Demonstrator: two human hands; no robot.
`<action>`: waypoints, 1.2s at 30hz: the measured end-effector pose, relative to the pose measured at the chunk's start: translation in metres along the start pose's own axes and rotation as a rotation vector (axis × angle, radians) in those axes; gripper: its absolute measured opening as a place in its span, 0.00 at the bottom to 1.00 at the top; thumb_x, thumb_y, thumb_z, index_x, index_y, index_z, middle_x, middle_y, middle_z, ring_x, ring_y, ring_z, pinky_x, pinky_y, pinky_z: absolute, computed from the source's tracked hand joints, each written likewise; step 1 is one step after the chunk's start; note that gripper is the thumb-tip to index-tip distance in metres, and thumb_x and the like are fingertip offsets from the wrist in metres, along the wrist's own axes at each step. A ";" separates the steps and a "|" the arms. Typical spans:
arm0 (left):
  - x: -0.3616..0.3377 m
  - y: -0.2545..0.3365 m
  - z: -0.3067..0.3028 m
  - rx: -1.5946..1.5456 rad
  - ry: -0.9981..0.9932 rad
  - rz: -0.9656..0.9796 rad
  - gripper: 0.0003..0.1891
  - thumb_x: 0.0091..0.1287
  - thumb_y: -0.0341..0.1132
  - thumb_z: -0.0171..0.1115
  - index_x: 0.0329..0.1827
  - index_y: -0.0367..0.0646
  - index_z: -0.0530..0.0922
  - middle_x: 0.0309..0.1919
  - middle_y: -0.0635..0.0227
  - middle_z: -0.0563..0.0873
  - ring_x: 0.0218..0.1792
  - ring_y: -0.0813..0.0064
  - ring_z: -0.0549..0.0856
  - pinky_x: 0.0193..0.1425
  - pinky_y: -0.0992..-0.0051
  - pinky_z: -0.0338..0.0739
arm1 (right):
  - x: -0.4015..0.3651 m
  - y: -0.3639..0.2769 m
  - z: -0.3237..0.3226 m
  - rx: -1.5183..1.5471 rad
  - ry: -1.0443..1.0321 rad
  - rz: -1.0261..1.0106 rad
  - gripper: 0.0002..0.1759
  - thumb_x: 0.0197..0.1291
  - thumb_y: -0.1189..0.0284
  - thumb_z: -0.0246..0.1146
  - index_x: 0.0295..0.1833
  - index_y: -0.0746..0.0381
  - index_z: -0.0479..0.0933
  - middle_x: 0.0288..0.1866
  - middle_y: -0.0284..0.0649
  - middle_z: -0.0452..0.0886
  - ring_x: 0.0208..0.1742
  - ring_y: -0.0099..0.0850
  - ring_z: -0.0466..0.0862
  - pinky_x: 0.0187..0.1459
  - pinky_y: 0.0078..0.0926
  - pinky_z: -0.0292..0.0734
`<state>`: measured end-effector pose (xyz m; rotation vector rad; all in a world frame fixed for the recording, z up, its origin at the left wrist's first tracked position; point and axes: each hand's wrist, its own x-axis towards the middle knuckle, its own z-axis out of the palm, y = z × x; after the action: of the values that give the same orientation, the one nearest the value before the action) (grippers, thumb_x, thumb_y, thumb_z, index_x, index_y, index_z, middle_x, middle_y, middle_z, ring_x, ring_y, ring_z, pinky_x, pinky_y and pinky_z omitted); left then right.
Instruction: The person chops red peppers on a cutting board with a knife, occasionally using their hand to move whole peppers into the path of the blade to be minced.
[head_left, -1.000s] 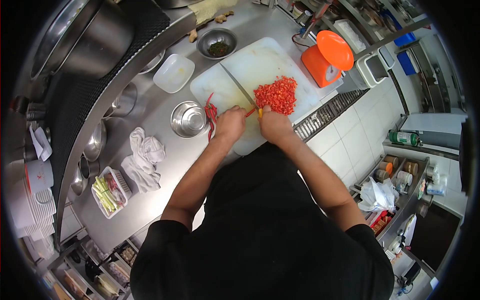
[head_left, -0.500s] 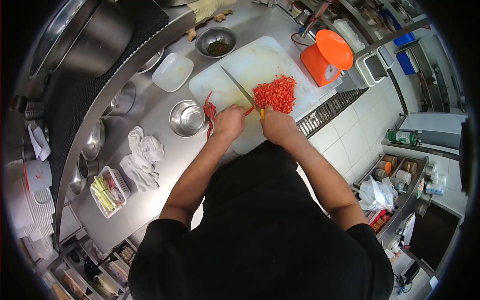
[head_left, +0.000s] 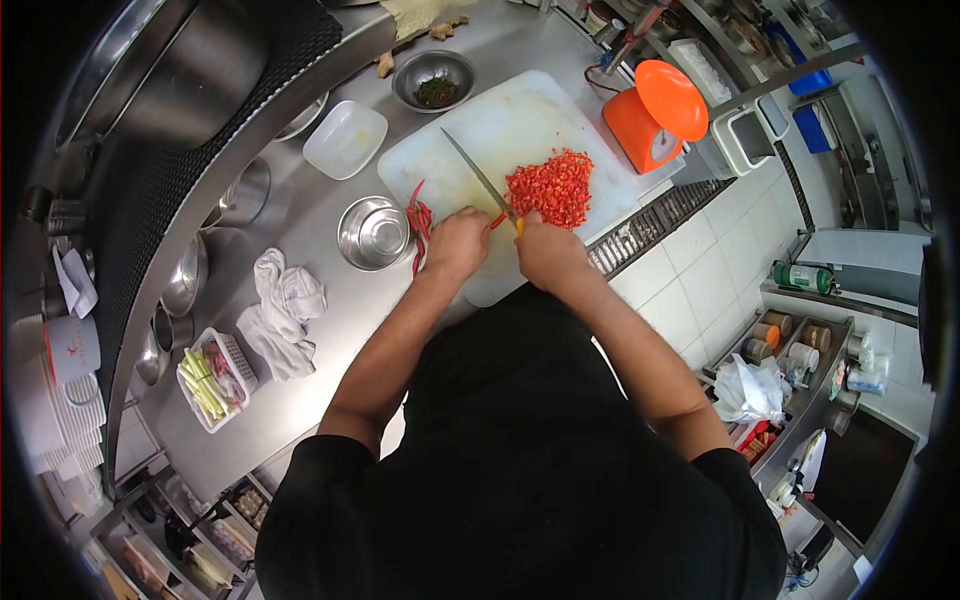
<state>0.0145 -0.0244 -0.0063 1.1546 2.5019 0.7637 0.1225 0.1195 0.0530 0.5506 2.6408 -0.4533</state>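
My right hand (head_left: 548, 250) is closed round the yellow handle of a long knife (head_left: 475, 172). Its blade slants up and left across a white cutting board (head_left: 430, 165). Beside it, my left hand (head_left: 460, 242) has its fingers curled on a red chili (head_left: 497, 220), whose end sticks out toward the blade. A pile of chopped red chili (head_left: 550, 188) lies on the board just right of the knife. Several whole red chilies (head_left: 419, 218) rest at the board's left edge, near my left wrist. A shiny steel bowl (head_left: 374, 233) stands left of them.
Behind the board are a metal bowl (head_left: 434, 82) with dark green bits and a white plastic tub (head_left: 345, 140). An orange scale (head_left: 648, 125) stands to the right. Crumpled towels (head_left: 284, 310) and a white basket (head_left: 217, 380) of green stalks lie on the left counter.
The knife and my right hand have shifted slightly left, closer to my left fingers. My left hand keeps its place on the chili.
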 end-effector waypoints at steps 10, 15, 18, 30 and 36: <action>0.002 0.001 0.002 0.010 -0.007 0.013 0.05 0.70 0.31 0.64 0.40 0.41 0.86 0.40 0.55 0.87 0.43 0.47 0.88 0.50 0.50 0.82 | 0.001 0.004 -0.001 0.044 0.006 0.008 0.21 0.76 0.61 0.61 0.55 0.71 0.70 0.39 0.59 0.89 0.44 0.56 0.92 0.47 0.51 0.87; 0.004 0.001 0.004 0.001 -0.009 0.009 0.05 0.71 0.32 0.64 0.40 0.41 0.86 0.40 0.55 0.87 0.43 0.47 0.88 0.50 0.50 0.82 | 0.005 0.008 0.019 0.053 0.037 0.014 0.21 0.76 0.61 0.61 0.56 0.71 0.70 0.41 0.59 0.89 0.45 0.56 0.92 0.48 0.51 0.87; 0.005 0.002 0.003 0.019 -0.022 0.003 0.05 0.70 0.32 0.65 0.40 0.42 0.87 0.40 0.55 0.87 0.43 0.47 0.88 0.50 0.50 0.83 | 0.007 0.008 0.013 0.054 0.018 0.006 0.21 0.76 0.61 0.61 0.56 0.71 0.71 0.41 0.59 0.89 0.45 0.56 0.92 0.49 0.51 0.87; 0.007 -0.006 0.004 -0.036 -0.034 -0.031 0.05 0.69 0.34 0.68 0.42 0.44 0.88 0.40 0.57 0.89 0.44 0.50 0.89 0.49 0.53 0.83 | 0.013 0.002 0.016 0.036 0.022 0.010 0.21 0.76 0.62 0.61 0.55 0.71 0.70 0.41 0.58 0.90 0.46 0.54 0.92 0.49 0.50 0.87; 0.006 -0.001 0.001 -0.067 -0.039 -0.031 0.06 0.70 0.34 0.68 0.43 0.44 0.89 0.42 0.57 0.90 0.45 0.50 0.89 0.51 0.54 0.83 | -0.004 0.000 0.004 -0.036 0.010 -0.023 0.17 0.75 0.64 0.59 0.55 0.70 0.72 0.42 0.56 0.91 0.44 0.49 0.94 0.45 0.45 0.88</action>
<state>0.0100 -0.0198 -0.0083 1.0947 2.4373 0.8024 0.1270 0.1170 0.0510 0.5137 2.6617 -0.4104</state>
